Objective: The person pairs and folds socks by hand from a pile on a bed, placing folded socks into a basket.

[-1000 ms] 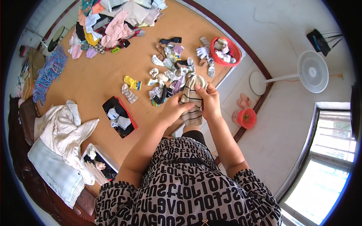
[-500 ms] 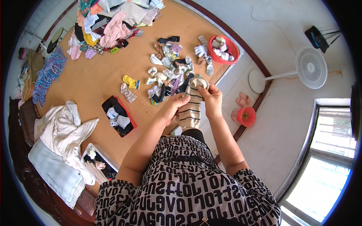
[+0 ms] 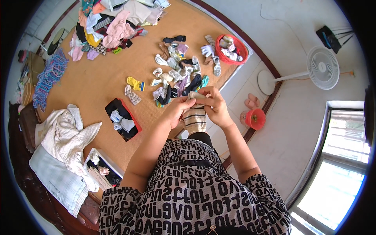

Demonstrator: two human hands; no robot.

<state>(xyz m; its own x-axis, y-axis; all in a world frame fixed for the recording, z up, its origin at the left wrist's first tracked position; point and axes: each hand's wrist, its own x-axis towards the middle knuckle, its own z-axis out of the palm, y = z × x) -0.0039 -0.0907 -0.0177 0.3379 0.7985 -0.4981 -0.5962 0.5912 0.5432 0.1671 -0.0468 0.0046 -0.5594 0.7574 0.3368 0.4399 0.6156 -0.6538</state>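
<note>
Between my two hands hangs a beige sock with dark stripes, its upper end folded over. My left hand pinches the folded end from the left, thumb on top. My right hand grips the same end from the right with its fingers bent round the fabric. Just beyond my hands, a loose heap of mixed socks lies on the tan mat. A yellow sock and a striped grey sock lie apart to the left of the heap.
A red-edged black box holding socks sits left of my arm. Behind it is a white bin. A red basket of socks stands far right, near a white fan. Clothes pile up at the far left.
The sock's upper end has been folded down, so it looks shorter. My right hand has shifted slightly down and its fingers have curled over the fold.
</note>
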